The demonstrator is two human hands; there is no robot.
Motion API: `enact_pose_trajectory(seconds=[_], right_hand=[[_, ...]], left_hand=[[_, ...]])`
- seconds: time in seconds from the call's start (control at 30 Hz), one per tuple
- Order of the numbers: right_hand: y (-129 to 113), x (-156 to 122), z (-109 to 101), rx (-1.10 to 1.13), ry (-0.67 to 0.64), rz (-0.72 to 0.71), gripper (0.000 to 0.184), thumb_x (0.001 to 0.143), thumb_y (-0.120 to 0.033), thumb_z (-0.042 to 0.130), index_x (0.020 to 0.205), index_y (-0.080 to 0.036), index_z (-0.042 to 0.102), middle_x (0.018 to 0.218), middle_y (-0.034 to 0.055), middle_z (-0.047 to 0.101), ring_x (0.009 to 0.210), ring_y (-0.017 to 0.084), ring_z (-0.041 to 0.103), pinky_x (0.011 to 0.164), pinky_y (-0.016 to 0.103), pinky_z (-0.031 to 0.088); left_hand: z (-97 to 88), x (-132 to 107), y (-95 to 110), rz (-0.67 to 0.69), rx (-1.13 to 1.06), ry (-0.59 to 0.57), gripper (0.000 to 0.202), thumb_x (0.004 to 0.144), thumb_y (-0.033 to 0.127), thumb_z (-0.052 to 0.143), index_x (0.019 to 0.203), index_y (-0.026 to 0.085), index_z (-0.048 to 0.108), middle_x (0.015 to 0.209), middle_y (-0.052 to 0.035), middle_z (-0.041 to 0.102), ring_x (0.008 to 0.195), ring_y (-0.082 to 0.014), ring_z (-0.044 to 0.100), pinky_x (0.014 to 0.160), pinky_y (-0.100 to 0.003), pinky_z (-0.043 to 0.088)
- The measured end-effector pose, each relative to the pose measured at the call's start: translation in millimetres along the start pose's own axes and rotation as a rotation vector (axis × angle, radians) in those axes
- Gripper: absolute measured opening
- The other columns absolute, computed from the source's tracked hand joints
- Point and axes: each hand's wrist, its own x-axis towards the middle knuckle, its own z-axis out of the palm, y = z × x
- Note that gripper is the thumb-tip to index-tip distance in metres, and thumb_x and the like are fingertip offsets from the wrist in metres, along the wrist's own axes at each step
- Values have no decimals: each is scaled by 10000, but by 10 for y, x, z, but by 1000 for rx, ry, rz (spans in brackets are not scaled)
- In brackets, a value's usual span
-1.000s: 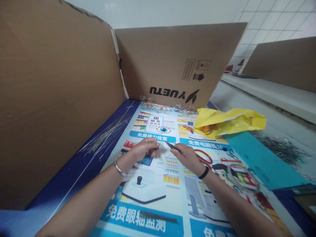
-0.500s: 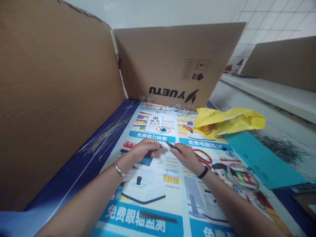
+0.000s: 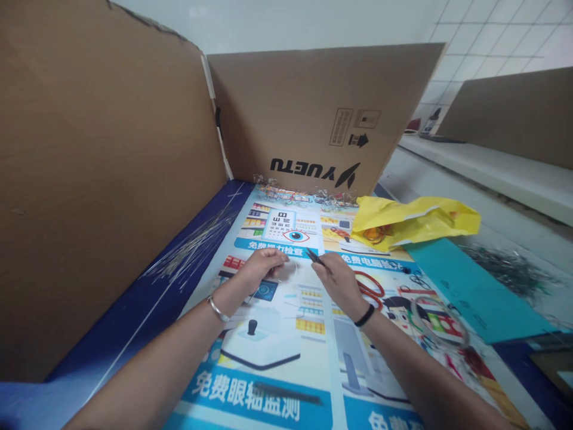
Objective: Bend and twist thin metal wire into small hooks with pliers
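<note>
My left hand (image 3: pixel 265 266) has its thumb and fingertips pinched on a thin, pale wire (image 3: pixel 295 273). The wire curves in a loose loop toward the right, and part of it is hidden by the fingers. Dark pointed tweezers (image 3: pixel 314 257) are held in my right hand (image 3: pixel 336 280), their tips apart from the wire. Both hands are over the printed poster sheet (image 3: pixel 268 334). Red-handled scissors (image 3: pixel 370 285) lie just right of my right hand, partly covered by it.
Straight thin wires (image 3: pixel 192 245) lie on the blue cloth at left. Cardboard panels (image 3: pixel 313 107) stand behind and at left. A yellow bag (image 3: pixel 416 218), a teal sheet (image 3: pixel 474 286), a coil of clear line (image 3: pixel 441 322) and tangled wire scraps (image 3: pixel 510 272) are at right.
My right hand has drawn the tweezers slightly right, away from the left fingertips. The wire at my left hand now shows as a curved loop. My left hand has barely moved.
</note>
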Motion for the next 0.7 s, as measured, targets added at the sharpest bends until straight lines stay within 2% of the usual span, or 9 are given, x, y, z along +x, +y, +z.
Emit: enact_pose_trajectory(seconds=[0.1, 0.2, 0.4, 0.57, 0.63, 0.7], right_hand=[[-32, -17, 3, -128, -24, -101, 308, 894, -411, 400, 856, -171, 590, 774, 67, 594, 782, 185, 520, 707, 287, 393], [-76, -31, 3, -297, -75, -158, 324, 875, -430, 438, 802, -166, 610, 721, 65, 582, 751, 186, 513, 698, 293, 369], [-84, -6, -16, -467, -91, -106, 328, 872, -425, 445, 744, -160, 590, 704, 68, 573, 726, 190, 499, 644, 289, 329], [-49, -12, 8, -396, -123, -89, 319, 893, -402, 406, 755, -173, 581, 716, 65, 589, 716, 188, 510, 649, 295, 342], [-39, -19, 12, -274, -95, -60, 350, 907, -408, 361, 797, -165, 587, 749, 80, 604, 747, 197, 528, 674, 305, 371], [-51, -21, 4, -61, -50, 38, 375, 915, -419, 322, 851, -163, 588, 799, 85, 625, 776, 194, 552, 694, 305, 405]], left_hand=[[0, 13, -17, 39, 52, 80, 185, 645, 325, 637, 666, 144, 603, 524, 38, 473, 453, -69, 395, 461, -210, 280], [22, -5, -11, 70, 115, 98, 187, 666, 331, 612, 671, 145, 601, 527, 38, 462, 459, -71, 385, 462, -210, 277], [85, -41, 9, 73, 134, 68, 152, 693, 300, 583, 675, 149, 574, 561, 31, 469, 483, -76, 417, 466, -202, 287], [78, -17, -21, 112, 76, 148, 179, 687, 325, 598, 681, 147, 580, 570, 30, 485, 467, -70, 412, 459, -206, 274], [68, -13, -23, 121, 48, 163, 177, 676, 316, 603, 639, 148, 563, 562, 32, 483, 465, -70, 412, 463, -209, 278], [65, -15, -15, 121, 25, 158, 179, 665, 305, 606, 600, 151, 541, 553, 34, 477, 466, -72, 409, 465, -212, 280]])
